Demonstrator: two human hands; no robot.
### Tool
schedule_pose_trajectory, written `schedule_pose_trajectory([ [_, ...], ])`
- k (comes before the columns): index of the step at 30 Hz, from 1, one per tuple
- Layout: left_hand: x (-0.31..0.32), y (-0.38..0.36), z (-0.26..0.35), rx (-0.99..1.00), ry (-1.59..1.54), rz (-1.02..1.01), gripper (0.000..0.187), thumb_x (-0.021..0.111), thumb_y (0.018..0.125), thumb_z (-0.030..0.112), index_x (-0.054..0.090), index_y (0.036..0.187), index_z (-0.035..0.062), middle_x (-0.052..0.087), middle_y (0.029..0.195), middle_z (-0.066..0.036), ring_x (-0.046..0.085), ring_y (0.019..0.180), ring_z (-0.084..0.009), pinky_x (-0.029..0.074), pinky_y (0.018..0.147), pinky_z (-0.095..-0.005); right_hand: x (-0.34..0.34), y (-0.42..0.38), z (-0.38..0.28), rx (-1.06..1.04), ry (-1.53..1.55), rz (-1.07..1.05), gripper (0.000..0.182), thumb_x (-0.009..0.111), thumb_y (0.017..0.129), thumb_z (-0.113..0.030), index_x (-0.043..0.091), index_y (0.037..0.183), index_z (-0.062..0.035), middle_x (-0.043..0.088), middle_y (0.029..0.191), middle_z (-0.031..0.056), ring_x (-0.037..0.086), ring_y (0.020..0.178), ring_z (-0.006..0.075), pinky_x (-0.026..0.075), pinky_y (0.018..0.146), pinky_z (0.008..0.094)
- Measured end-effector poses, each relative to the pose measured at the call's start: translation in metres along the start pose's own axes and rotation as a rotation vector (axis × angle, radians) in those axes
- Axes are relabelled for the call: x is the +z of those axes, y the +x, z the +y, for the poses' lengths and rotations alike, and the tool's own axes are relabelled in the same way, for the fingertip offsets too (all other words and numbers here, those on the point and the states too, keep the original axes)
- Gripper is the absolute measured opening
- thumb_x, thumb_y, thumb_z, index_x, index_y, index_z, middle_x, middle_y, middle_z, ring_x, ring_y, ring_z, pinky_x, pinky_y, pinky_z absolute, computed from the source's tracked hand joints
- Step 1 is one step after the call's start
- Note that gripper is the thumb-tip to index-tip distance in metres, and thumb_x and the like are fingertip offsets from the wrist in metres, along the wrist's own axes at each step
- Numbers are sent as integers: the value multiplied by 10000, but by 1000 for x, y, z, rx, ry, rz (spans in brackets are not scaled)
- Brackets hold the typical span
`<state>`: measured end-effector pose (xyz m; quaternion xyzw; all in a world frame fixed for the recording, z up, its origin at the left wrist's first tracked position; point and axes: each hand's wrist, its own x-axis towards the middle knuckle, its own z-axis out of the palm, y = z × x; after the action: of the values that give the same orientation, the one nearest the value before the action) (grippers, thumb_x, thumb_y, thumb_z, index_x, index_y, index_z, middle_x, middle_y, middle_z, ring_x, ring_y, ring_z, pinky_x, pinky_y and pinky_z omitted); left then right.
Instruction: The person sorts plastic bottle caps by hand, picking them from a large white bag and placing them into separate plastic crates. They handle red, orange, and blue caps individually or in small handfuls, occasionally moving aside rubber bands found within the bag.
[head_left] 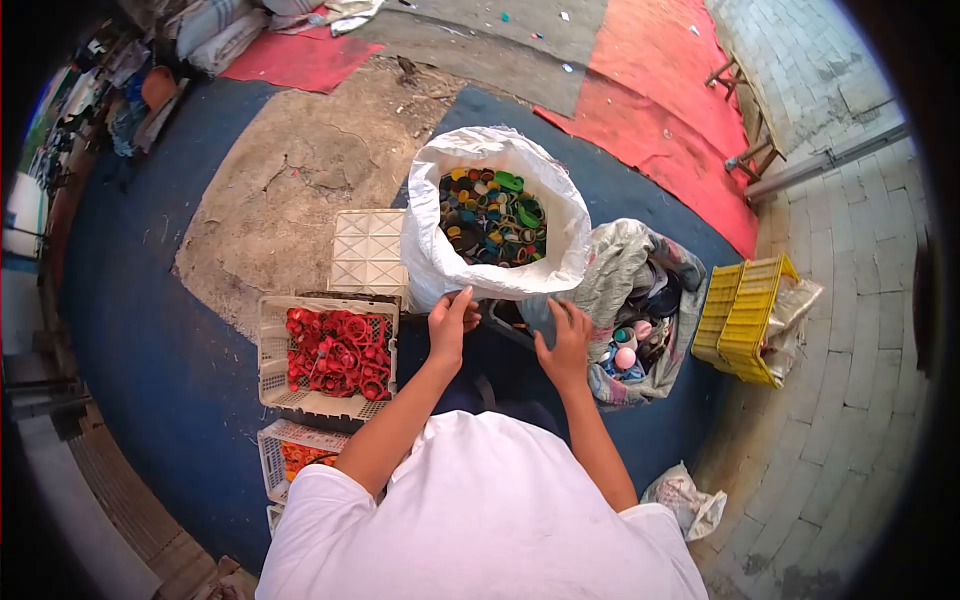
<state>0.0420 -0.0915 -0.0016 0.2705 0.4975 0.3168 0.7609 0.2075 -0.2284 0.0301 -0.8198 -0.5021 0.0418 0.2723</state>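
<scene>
A tall white woven sack (495, 284) stands open in front of me, holding many mixed plastic caps (490, 220) in green, yellow, blue and black. My left hand (452, 322) is just below the sack's near rim, its fingers curled together; anything between them is too small to make out. To its right, my right hand (566, 345) has its fingers apart, beside a greyish, partly hidden container (538, 318) under the rim. Nothing shows in that hand. Left of my left hand, a cream crate (268, 358) holds red plastic caps and rings (340, 352).
A grey sack (612, 262) of mixed plastic pieces stands at the right, near a yellow crate (735, 318) by the block wall. Another crate (275, 465) with orange pieces is at lower left. A pale crate (362, 250) lies behind the red pieces. A small white bag (685, 500) rests lower right.
</scene>
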Motion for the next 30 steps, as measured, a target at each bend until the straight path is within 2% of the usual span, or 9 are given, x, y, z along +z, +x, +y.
schedule_pose_trajectory([
  [7, 9, 27, 27, 30, 126, 3, 296, 761, 894, 305, 670, 961, 32, 655, 816, -15, 607, 691, -69, 488, 648, -213, 21, 59, -18, 25, -167, -143, 584, 800, 716, -122, 647, 1276, -188, 505, 1405, 45, 396, 1267, 322, 297, 1048, 472],
  [11, 10, 27, 28, -10, 67, 35, 244, 764, 895, 237, 686, 972, 19, 670, 826, -21, 596, 688, -67, 477, 649, -214, 33, 67, -2, -64, -142, -193, 312, 761, 723, -82, 720, 1021, -164, 667, 1068, -16, 539, 1128, 220, 303, 982, 454],
  [14, 11, 20, 27, -30, 20, 85, 207, 749, 910, 188, 695, 957, -7, 669, 822, -22, 591, 714, -70, 467, 651, -226, 25, 73, -6, -128, -141, -177, 216, 732, 714, -31, 712, 894, -149, 660, 896, -30, 586, 1022, 191, 313, 958, 452],
  [17, 11, 18, 25, 20, 23, 106, 189, 745, 910, 162, 700, 962, -14, 677, 838, -23, 589, 715, -68, 466, 659, -226, 12, 77, -7, -154, -111, -273, 199, 722, 700, -12, 711, 848, -145, 650, 871, -8, 594, 988, 192, 334, 949, 434],
  [20, 15, 22, 32, 132, 65, 118, 172, 735, 904, 111, 713, 966, -48, 707, 881, -46, 617, 738, -76, 491, 682, -232, -5, 91, -12, -211, -38, -442, 165, 734, 684, -25, 703, 827, -101, 664, 821, 36, 631, 907, 249, 424, 853, 429],
  [23, 19, 19, 33, 171, 57, 136, 178, 726, 907, 97, 713, 984, -62, 715, 895, -56, 632, 761, -80, 507, 697, -237, -22, 128, -13, -194, -19, -788, 191, 766, 698, -76, 724, 882, -41, 673, 811, 98, 639, 817, 327, 483, 752, 426],
  [26, 15, 20, 30, 180, 67, 168, 179, 719, 912, 96, 713, 990, -64, 716, 895, -58, 635, 761, -79, 510, 704, -235, -33, 187, -17, 37, 286, -1006, 314, 752, 811, -187, 711, 1080, -30, 723, 961, 184, 693, 880, 340, 530, 776, 406],
  [28, 13, 16, 28, 181, 66, 190, 176, 717, 914, 99, 713, 984, -63, 715, 890, -57, 635, 757, -78, 510, 707, -232, 12, 221, 7, 347, 316, -975, 286, 683, 872, -208, 702, 1099, -35, 724, 1000, 198, 698, 921, 347, 537, 807, 412],
  [30, 16, 13, 32, 185, 44, 209, 174, 717, 916, 103, 712, 972, -62, 715, 884, -55, 635, 751, -76, 508, 707, -228, 81, 238, 48, 125, 27, -667, 270, 635, 879, -196, 701, 1076, -24, 722, 992, 205, 693, 936, 368, 542, 841, 410],
])
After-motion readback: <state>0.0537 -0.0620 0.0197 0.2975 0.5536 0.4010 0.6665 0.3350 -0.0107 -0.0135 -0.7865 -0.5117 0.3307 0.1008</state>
